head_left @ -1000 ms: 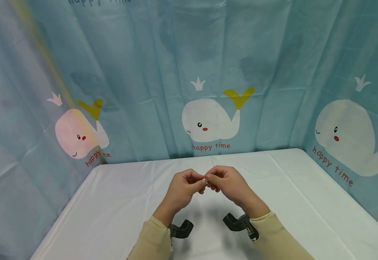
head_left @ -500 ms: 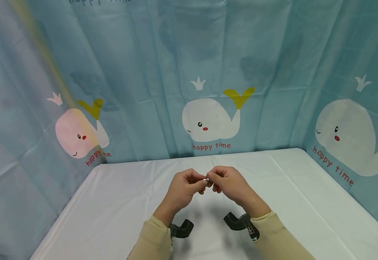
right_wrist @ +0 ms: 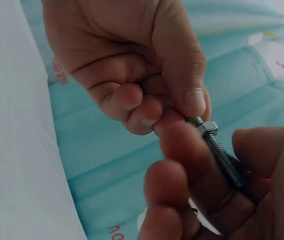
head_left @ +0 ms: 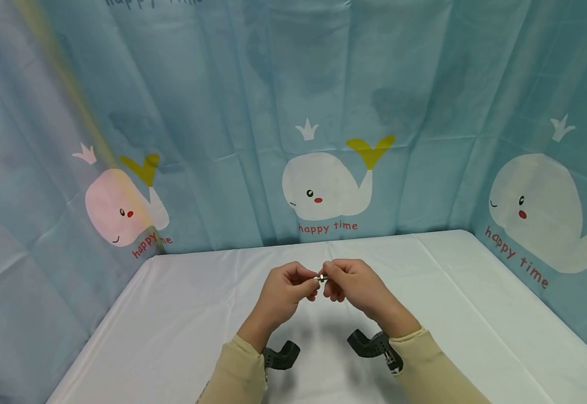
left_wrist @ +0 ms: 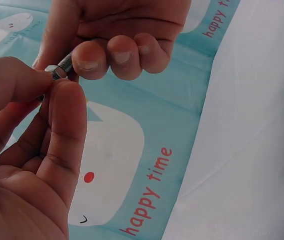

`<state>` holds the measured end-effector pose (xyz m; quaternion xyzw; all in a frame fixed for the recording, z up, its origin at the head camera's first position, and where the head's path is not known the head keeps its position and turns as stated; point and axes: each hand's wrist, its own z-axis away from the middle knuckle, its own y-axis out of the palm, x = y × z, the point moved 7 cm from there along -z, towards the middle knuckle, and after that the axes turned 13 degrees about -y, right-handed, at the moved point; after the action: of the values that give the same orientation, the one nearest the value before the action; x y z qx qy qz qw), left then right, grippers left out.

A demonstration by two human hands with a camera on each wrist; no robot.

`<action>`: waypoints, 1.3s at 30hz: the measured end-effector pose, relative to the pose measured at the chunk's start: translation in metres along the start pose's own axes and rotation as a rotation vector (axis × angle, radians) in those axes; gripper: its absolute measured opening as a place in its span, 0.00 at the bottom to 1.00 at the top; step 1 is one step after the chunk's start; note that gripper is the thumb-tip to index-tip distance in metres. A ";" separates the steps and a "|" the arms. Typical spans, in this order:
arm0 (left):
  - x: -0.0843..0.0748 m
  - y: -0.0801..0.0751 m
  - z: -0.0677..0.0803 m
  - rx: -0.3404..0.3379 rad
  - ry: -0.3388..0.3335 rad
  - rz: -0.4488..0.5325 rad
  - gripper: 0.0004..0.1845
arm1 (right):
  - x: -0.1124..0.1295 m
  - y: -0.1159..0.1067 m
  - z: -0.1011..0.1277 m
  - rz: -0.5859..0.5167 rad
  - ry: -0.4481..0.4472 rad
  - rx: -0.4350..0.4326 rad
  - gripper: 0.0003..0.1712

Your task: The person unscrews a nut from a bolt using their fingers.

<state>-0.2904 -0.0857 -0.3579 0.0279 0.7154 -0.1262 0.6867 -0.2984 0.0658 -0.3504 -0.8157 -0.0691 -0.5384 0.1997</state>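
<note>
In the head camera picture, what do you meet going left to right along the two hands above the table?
Left hand → small nut on a threaded bolt → right hand.

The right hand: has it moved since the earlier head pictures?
Yes. The right hand has shifted slightly rightward along the table, away from the left hand, exposing more of the bolt.

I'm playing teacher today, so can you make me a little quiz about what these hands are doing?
1. True or false: the nut sits on the threaded bolt.
2. The right hand grips the threaded bolt. What does the left hand pinch? A) the nut B) a coin C) a pencil
3. Fill in: the whales on the curtain say "happy ____".
Key: 1 true; 2 A; 3 time.
</note>
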 end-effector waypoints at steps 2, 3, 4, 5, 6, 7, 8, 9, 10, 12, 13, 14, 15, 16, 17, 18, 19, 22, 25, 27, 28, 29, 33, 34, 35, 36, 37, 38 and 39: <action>0.000 0.000 0.001 0.001 0.000 0.001 0.06 | -0.001 0.000 0.000 0.000 -0.003 0.002 0.18; 0.000 0.000 0.001 0.001 0.000 0.000 0.06 | -0.001 0.000 0.000 0.000 -0.005 0.002 0.16; 0.000 0.000 0.001 0.001 0.000 0.000 0.06 | 0.000 0.000 0.000 0.000 -0.012 -0.001 0.14; 0.000 0.000 0.001 -0.001 0.000 -0.001 0.06 | 0.001 0.000 0.000 -0.001 -0.020 -0.002 0.12; 0.001 -0.001 0.002 -0.002 0.000 -0.001 0.06 | 0.001 0.000 0.000 -0.002 -0.029 -0.002 0.10; 0.001 -0.001 0.002 -0.004 0.000 -0.002 0.06 | 0.002 -0.001 0.000 -0.004 -0.036 -0.005 0.09; 0.001 -0.001 0.002 -0.006 0.000 0.000 0.06 | 0.002 -0.001 0.001 -0.006 -0.042 -0.006 0.10; 0.001 -0.002 0.002 -0.008 -0.002 0.000 0.06 | 0.002 -0.001 0.001 -0.008 -0.044 -0.008 0.11; 0.001 -0.002 0.002 -0.010 -0.003 0.003 0.06 | 0.003 -0.001 0.001 -0.004 -0.043 -0.009 0.12; 0.001 -0.002 0.002 -0.014 -0.001 -0.003 0.06 | 0.002 0.000 0.001 0.004 -0.026 -0.012 0.11; 0.001 -0.002 0.002 -0.014 -0.001 -0.005 0.06 | 0.001 0.001 0.001 0.009 -0.015 -0.015 0.11; 0.001 -0.002 0.002 -0.014 0.000 -0.007 0.06 | 0.001 0.002 0.001 0.013 -0.006 -0.018 0.11; 0.001 -0.002 0.002 -0.014 0.002 -0.014 0.06 | 0.002 0.002 0.001 0.017 0.002 -0.021 0.10; 0.001 -0.002 0.002 -0.014 0.006 -0.019 0.06 | 0.002 0.003 0.001 0.021 0.006 -0.021 0.09; 0.001 -0.002 0.002 -0.016 0.011 -0.030 0.06 | 0.002 0.004 0.001 0.021 0.003 -0.021 0.07; 0.001 -0.001 0.002 -0.017 0.015 -0.036 0.05 | 0.003 0.004 0.001 0.018 -0.003 -0.019 0.07; 0.001 -0.001 0.002 -0.017 0.019 -0.040 0.05 | 0.003 0.005 0.001 0.012 -0.008 -0.016 0.07; 0.000 -0.001 0.002 -0.019 0.031 -0.052 0.05 | 0.005 0.006 0.001 0.000 -0.021 -0.009 0.10; 0.000 -0.002 0.001 -0.016 0.036 -0.046 0.04 | 0.004 0.007 0.001 0.007 -0.013 -0.013 0.10; -0.001 -0.001 0.001 -0.011 0.039 -0.043 0.04 | 0.004 0.006 0.001 0.018 -0.010 -0.020 0.09; -0.001 -0.001 0.000 -0.011 0.042 -0.042 0.03 | 0.004 0.006 0.001 0.022 -0.013 -0.021 0.09; -0.001 -0.001 0.000 -0.012 0.045 -0.042 0.03 | 0.004 0.006 0.001 0.026 -0.018 -0.020 0.08; -0.002 -0.001 0.001 -0.015 0.056 -0.040 0.03 | 0.005 0.006 0.001 0.012 -0.041 -0.014 0.10; -0.002 0.000 0.001 -0.015 0.055 -0.040 0.03 | 0.005 0.007 0.001 0.008 -0.039 -0.015 0.10; -0.002 0.000 0.001 -0.014 0.054 -0.040 0.04 | 0.005 0.007 0.001 0.006 -0.035 -0.017 0.09; -0.002 0.000 0.001 -0.012 0.052 -0.041 0.04 | 0.005 0.007 0.001 0.003 -0.029 -0.019 0.09; -0.002 0.000 0.001 -0.009 0.052 -0.041 0.04 | 0.004 0.006 0.001 0.006 -0.022 -0.022 0.09; -0.001 0.001 0.001 -0.009 0.051 -0.043 0.05 | 0.004 0.006 0.001 0.006 -0.019 -0.024 0.08; -0.001 0.001 0.001 -0.009 0.051 -0.044 0.06 | 0.004 0.006 0.001 0.008 -0.017 -0.025 0.07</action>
<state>-0.2891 -0.0850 -0.3567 0.0124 0.7335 -0.1373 0.6656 -0.2937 0.0605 -0.3491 -0.8229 -0.0605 -0.5316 0.1911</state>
